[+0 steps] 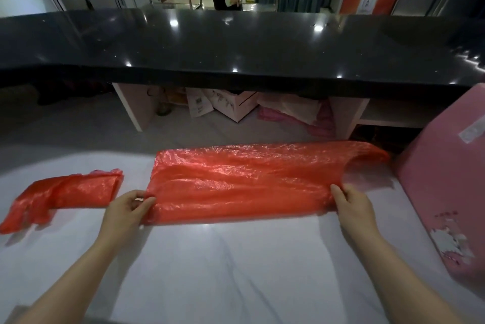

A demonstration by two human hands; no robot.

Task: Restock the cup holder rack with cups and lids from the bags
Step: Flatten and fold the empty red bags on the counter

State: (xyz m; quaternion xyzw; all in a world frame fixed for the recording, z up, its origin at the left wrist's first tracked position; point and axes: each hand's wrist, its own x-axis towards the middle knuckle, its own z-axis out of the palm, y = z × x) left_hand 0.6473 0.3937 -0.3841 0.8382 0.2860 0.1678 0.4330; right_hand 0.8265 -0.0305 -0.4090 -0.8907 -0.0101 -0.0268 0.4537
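Flat on the pale bench (236, 258) below the black counter (236, 43), the thin, limp, slippery-looking red bag (236, 182) is pinched at its near corners by left hand (128, 209) and right hand (351, 204), seemingly the best holds.

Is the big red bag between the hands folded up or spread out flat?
Spread out flat: the big red bag lies stretched across the white surface, left hand and right hand pinching its ends.

red plastic bags (236, 182): 2 | hands (128, 208): 2 | pink box (446, 192): 1 | black counter (236, 48): 1
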